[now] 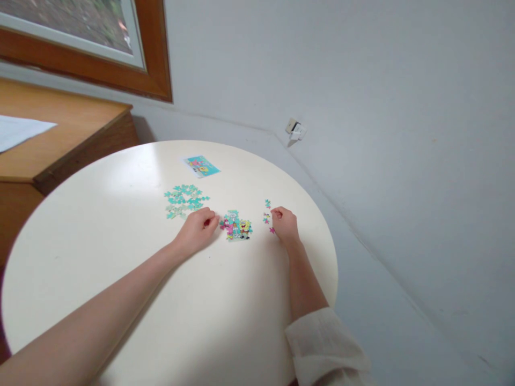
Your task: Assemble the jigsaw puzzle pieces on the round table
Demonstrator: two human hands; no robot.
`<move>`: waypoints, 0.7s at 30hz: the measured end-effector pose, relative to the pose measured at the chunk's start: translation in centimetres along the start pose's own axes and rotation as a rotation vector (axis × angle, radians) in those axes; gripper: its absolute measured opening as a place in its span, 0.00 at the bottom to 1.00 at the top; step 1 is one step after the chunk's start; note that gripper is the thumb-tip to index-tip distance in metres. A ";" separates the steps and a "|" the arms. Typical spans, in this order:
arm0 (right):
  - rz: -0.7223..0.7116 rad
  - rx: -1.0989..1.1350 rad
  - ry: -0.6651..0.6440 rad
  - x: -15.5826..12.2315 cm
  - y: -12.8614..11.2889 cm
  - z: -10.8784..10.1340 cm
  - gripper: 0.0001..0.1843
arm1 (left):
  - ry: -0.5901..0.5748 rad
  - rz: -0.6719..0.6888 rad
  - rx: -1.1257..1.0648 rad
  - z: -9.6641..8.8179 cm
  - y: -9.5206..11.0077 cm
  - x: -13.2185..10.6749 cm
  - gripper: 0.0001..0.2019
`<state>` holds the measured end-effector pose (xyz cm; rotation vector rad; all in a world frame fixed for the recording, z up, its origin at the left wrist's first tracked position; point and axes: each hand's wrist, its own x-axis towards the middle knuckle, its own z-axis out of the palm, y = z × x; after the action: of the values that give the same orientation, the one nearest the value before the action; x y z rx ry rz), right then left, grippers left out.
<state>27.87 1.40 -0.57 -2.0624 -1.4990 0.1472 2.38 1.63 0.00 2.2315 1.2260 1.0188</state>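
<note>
A small part-built cartoon jigsaw (237,226) lies on the round cream table (120,279). My left hand (198,229) rests curled just left of it, fingertips touching its edge. My right hand (285,224) is curled to the right of it, fingers pinched among a few loose pink and teal pieces (267,212). What the fingers of either hand hold is too small to see. A heap of loose teal pieces (184,200) lies behind my left hand.
A picture card (201,166) showing the same cartoon lies farther back on the table. A wooden cabinet (60,145) with a white sheet on it stands to the left under a wood-framed window. Grey wall and floor lie to the right.
</note>
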 end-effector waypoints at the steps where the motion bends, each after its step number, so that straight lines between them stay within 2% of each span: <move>1: 0.001 0.006 0.005 0.0 0.0 0.0 0.13 | 0.002 0.003 -0.001 0.0 0.0 0.0 0.16; 9: -0.043 0.007 0.039 0.3 0.8 0.6 0.17 | 0.009 0.010 -0.016 0.0 0.0 0.0 0.16; 15: -0.008 0.022 0.029 0.2 0.6 0.2 0.16 | 0.016 0.018 -0.026 0.0 0.1 0.0 0.16; 21: 0.065 0.053 -0.089 0.0 -0.2 -0.8 0.07 | 0.012 0.023 -0.021 0.0 -0.1 0.0 0.16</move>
<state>28.06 1.09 0.17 -2.0868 -1.4648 0.3044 2.37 1.73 -0.08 2.2316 1.1923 1.0506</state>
